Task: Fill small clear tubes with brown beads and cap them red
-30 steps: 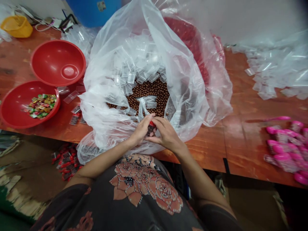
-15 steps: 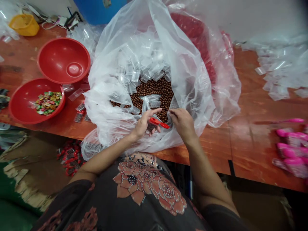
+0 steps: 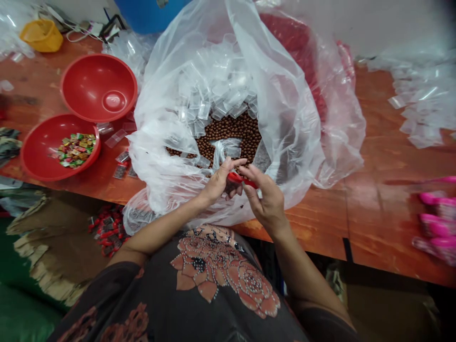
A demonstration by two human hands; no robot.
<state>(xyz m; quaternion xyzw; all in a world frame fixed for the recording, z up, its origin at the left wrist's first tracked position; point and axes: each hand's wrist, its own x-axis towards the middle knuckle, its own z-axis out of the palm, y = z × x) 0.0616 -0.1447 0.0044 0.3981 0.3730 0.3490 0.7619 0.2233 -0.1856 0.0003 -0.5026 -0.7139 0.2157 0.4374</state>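
Observation:
My left hand (image 3: pixel 216 184) is closed around a small container with a red flip lid (image 3: pixel 235 177); its body is mostly hidden by the fingers. From the right, my right hand (image 3: pixel 268 202) grips the red lid between thumb and fingers. Both hands are over the near edge of a large clear plastic bag (image 3: pixel 288 142). Inside it lie brown chocolate balls (image 3: pixel 231 130) and a heap of small clear plastic boxes (image 3: pixel 213 90). A piece of clear plastic (image 3: pixel 223 151) rests on the balls just beyond my fingers.
To the left stand two red bowls (image 3: pixel 98 85), the nearer one with wrapped sweets (image 3: pixel 76 149). Filled red-lidded containers (image 3: pixel 109 230) are piled below the table edge. Pink-lidded containers (image 3: pixel 438 225) and clear boxes (image 3: pixel 420 104) lie right. A yellow basket (image 3: pixel 42 35) is far left.
My right hand has moved left from the bag's inner edge onto the red lid, which stuck out flipped open before. My left hand keeps its hold. The whole view has shifted slightly.

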